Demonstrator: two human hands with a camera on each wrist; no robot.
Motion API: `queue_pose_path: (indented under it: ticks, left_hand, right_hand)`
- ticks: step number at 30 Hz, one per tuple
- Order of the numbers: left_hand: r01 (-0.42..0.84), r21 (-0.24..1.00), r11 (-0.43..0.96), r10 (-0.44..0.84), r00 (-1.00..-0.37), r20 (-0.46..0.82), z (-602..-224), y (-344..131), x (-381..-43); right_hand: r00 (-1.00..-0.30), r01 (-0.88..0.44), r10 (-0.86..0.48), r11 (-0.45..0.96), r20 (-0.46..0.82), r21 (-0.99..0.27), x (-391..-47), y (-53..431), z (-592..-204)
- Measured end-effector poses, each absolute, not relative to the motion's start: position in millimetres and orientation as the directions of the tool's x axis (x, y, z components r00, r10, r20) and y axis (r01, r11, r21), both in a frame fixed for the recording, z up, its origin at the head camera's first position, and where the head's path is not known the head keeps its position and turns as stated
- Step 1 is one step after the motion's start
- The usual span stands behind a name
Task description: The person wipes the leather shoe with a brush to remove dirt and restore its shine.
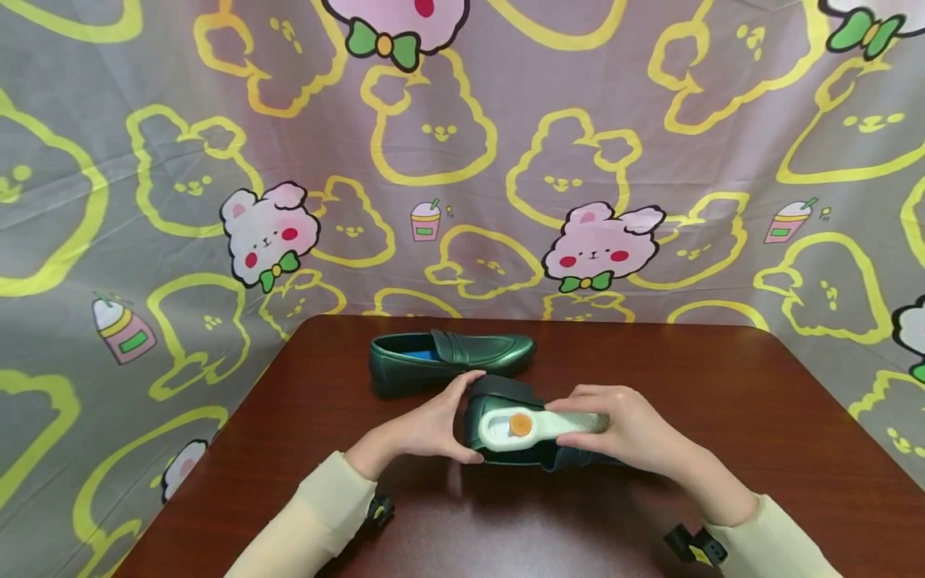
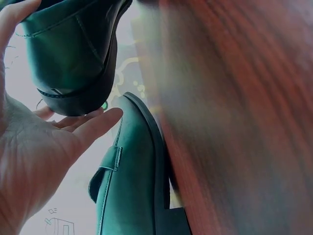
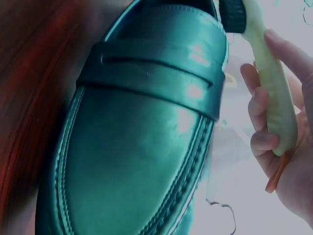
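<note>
A dark green loafer [image 3: 132,152] is tipped on its side in front of me, its dark heel [image 1: 506,388] facing away. My left hand [image 1: 426,425] grips it round the back end, thumb on the near side and fingers on the far side. In my right hand [image 1: 632,421] is the pale handle of a brush [image 1: 571,423] with an orange button on its head. Dark bristles [image 3: 233,15] face the loafer in the right wrist view; the head view has the brush head over the loafer's side near the heel. Whether the bristles touch is hidden.
A second green loafer [image 1: 477,353] stands upright behind the first, toe to the right, blue showing inside. Both are at a reddish-brown wooden table [image 1: 686,361]. A grey curtain [image 1: 462,273] with cartoon figures hangs behind the table and along its sides.
</note>
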State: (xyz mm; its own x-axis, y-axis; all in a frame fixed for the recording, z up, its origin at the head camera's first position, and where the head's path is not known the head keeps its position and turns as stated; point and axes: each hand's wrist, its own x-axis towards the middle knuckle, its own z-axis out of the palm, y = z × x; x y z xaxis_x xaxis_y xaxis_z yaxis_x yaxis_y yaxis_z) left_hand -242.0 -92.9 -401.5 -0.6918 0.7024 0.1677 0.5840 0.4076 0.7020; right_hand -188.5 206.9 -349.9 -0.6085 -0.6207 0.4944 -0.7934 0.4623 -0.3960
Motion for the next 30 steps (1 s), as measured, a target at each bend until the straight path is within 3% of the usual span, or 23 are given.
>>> queue_pose_path:
  ticks: [5, 11, 15, 18, 22, 25, 27, 30]
  left_hand:
    - [0.604, 0.696, 0.388, 0.717, -0.673, 0.184, -403, -92, -242]
    - [0.591, 0.679, 0.436, 0.702, -0.695, 0.154, -404, -93, -240]
    - [0.577, 0.68, 0.452, 0.701, -0.702, 0.129, -404, -94, -240]
    - [0.559, 0.69, 0.459, 0.695, -0.71, 0.113, -403, -95, -241]
    - [0.55, 0.708, 0.442, 0.699, -0.706, 0.112, -404, -95, -244]
    - [0.559, 0.713, 0.424, 0.708, -0.695, 0.124, -405, -95, -245]
    - [0.566, 0.705, 0.428, 0.706, -0.696, 0.131, -406, -95, -245]
    - [0.58, 0.68, 0.449, 0.695, -0.705, 0.142, -406, -94, -243]
  right_hand:
    - [-0.621, -0.784, -0.631, 0.492, 0.465, -0.379, -191, 203, -352]
    - [-0.732, -0.656, -0.452, 0.67, 0.509, -0.348, -206, 214, -356]
    - [-0.761, -0.6, -0.373, 0.717, 0.531, -0.356, -208, 221, -358]
    - [-0.733, -0.654, -0.418, 0.648, 0.537, -0.389, -202, 219, -357]
    - [-0.619, -0.784, -0.576, 0.486, 0.534, -0.386, -190, 207, -357]
    - [-0.557, -0.831, -0.645, 0.441, 0.523, -0.341, -185, 198, -358]
    - [-0.564, -0.824, -0.638, 0.47, 0.524, -0.316, -187, 196, -358]
    - [-0.63, -0.764, -0.564, 0.571, 0.533, -0.299, -195, 199, -359]
